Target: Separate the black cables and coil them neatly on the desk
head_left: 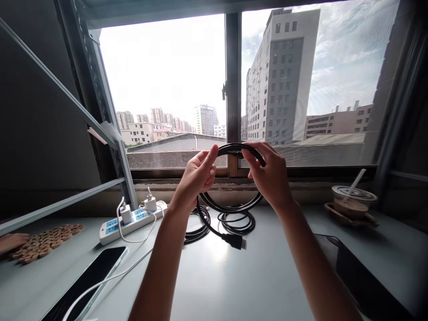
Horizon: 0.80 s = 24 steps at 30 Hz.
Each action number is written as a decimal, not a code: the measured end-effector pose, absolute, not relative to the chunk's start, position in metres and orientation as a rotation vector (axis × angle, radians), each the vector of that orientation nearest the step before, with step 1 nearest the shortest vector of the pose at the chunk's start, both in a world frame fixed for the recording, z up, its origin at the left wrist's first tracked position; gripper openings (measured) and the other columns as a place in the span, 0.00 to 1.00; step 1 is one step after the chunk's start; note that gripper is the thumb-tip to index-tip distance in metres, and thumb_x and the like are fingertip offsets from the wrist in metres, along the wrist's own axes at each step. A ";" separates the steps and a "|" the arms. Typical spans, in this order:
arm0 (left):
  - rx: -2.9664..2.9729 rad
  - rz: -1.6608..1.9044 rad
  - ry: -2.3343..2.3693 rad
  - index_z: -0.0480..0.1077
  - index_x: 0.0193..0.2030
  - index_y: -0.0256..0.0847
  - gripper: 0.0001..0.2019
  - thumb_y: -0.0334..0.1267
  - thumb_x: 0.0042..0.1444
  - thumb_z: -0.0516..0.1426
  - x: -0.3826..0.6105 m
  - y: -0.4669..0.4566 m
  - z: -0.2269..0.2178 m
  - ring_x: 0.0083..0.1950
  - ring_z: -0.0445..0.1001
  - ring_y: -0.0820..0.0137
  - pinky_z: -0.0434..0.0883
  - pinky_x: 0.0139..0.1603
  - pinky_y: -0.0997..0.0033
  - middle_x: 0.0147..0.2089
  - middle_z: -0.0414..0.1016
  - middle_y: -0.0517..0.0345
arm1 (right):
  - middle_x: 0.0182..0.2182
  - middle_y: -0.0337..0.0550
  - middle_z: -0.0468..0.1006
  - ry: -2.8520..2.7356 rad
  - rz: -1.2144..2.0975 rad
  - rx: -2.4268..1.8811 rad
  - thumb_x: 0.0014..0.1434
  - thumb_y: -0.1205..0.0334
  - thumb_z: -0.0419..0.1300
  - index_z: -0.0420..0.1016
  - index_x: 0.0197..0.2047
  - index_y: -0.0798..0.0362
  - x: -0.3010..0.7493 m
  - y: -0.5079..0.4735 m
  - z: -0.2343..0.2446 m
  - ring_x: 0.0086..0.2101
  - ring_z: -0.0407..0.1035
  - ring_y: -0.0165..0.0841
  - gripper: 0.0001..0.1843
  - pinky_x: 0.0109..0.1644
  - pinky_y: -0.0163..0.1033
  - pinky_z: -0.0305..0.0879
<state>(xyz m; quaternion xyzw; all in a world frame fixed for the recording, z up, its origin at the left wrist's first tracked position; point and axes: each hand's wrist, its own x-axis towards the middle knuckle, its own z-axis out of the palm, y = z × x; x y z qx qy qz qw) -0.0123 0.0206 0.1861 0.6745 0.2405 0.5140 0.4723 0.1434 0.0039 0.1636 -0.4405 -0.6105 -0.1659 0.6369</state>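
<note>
- While you hold the black cable loop (234, 207) in the air, up and to the right of the power strip (131, 221), both hands sit on its top arc.
- Your left hand (197, 176) is the one nearer the power strip. Thumb and forefinger pinch the cable, and the other fingers are curled in.
- Your right hand (271, 177) is farther right of the power strip, fingertips pinching the same arc, just apart from the left.
- The plug end (236, 241) hangs off the loop, right of the power strip, low over the table (214, 285). You can't tell if it touches.
- More loose coils (236, 221) of black cable lie on the table right of the power strip, under the loop.
- Risk, as a judgement: only fingertip pinches hold the loop, so a turn could spring free, drop onto the loose coils and tangle.
- Risk: the hanging tail could drag the plug end sideways into the white charger lead (133, 241) looping off the power strip.
- A phone (88, 281) lies in front of the power strip, with wooden pieces (47, 240) to its left.
- An iced drink cup (353, 200) stands far right of the power strip. A wide elbow swing could tip it.
</note>
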 end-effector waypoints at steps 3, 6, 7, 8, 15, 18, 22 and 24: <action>1.750 1.353 0.583 0.61 0.27 0.41 0.14 0.48 0.57 0.54 -0.013 0.022 0.184 0.14 0.42 0.82 0.41 0.14 0.79 0.13 0.47 0.72 | 0.28 0.39 0.76 -1.421 -0.290 -1.053 0.61 0.48 0.51 0.74 0.36 0.54 0.142 0.004 0.163 0.15 0.61 0.22 0.18 0.21 0.30 0.57; 1.837 1.537 0.590 0.63 0.23 0.40 0.17 0.49 0.55 0.55 -0.015 0.026 0.182 0.15 0.44 0.82 0.42 0.14 0.78 0.13 0.47 0.71 | 0.22 0.38 0.75 -1.433 -0.108 -1.060 0.58 0.42 0.52 0.75 0.32 0.56 0.142 0.001 0.164 0.12 0.62 0.22 0.24 0.19 0.29 0.58; 1.863 1.591 0.591 0.63 0.22 0.39 0.17 0.49 0.55 0.56 -0.016 0.028 0.181 0.15 0.44 0.82 0.43 0.15 0.77 0.13 0.48 0.70 | 0.21 0.38 0.75 -1.441 -0.034 -1.040 0.56 0.41 0.53 0.75 0.32 0.56 0.142 0.000 0.164 0.12 0.62 0.23 0.25 0.18 0.29 0.58; 1.887 1.634 0.587 0.63 0.22 0.39 0.18 0.49 0.55 0.56 -0.017 0.030 0.181 0.15 0.45 0.82 0.43 0.15 0.77 0.13 0.48 0.70 | 0.20 0.38 0.74 -1.452 0.047 -1.012 0.55 0.41 0.55 0.75 0.32 0.57 0.141 -0.002 0.165 0.13 0.63 0.23 0.25 0.17 0.29 0.59; 1.801 1.667 0.561 0.67 0.24 0.38 0.15 0.47 0.54 0.57 -0.016 0.030 0.183 0.14 0.45 0.82 0.43 0.15 0.77 0.13 0.48 0.71 | 0.13 0.27 0.61 -1.455 0.581 -0.733 0.52 0.42 0.59 0.69 0.32 0.54 0.136 -0.012 0.170 0.11 0.59 0.21 0.21 0.12 0.27 0.59; 1.670 1.646 0.561 0.68 0.40 0.41 0.12 0.45 0.53 0.58 -0.014 0.027 0.183 0.14 0.43 0.82 0.43 0.15 0.79 0.12 0.48 0.74 | 0.13 0.28 0.61 -1.428 0.620 -0.692 0.54 0.38 0.54 0.65 0.26 0.54 0.133 -0.014 0.172 0.09 0.57 0.20 0.25 0.12 0.27 0.59; 1.590 1.584 0.542 0.64 0.47 0.42 0.18 0.45 0.52 0.60 -0.015 0.026 0.182 0.14 0.42 0.82 0.41 0.15 0.80 0.13 0.48 0.75 | 0.16 0.30 0.66 -1.482 0.557 -0.620 0.57 0.37 0.49 0.69 0.44 0.51 0.135 -0.016 0.171 0.13 0.64 0.24 0.27 0.16 0.29 0.64; 1.554 1.542 0.502 0.63 0.47 0.42 0.19 0.46 0.51 0.60 -0.018 0.027 0.182 0.14 0.41 0.83 0.41 0.15 0.80 0.14 0.48 0.76 | 0.20 0.32 0.69 -1.545 0.524 -0.557 0.57 0.39 0.50 0.66 0.51 0.47 0.138 -0.016 0.171 0.18 0.69 0.26 0.27 0.17 0.29 0.66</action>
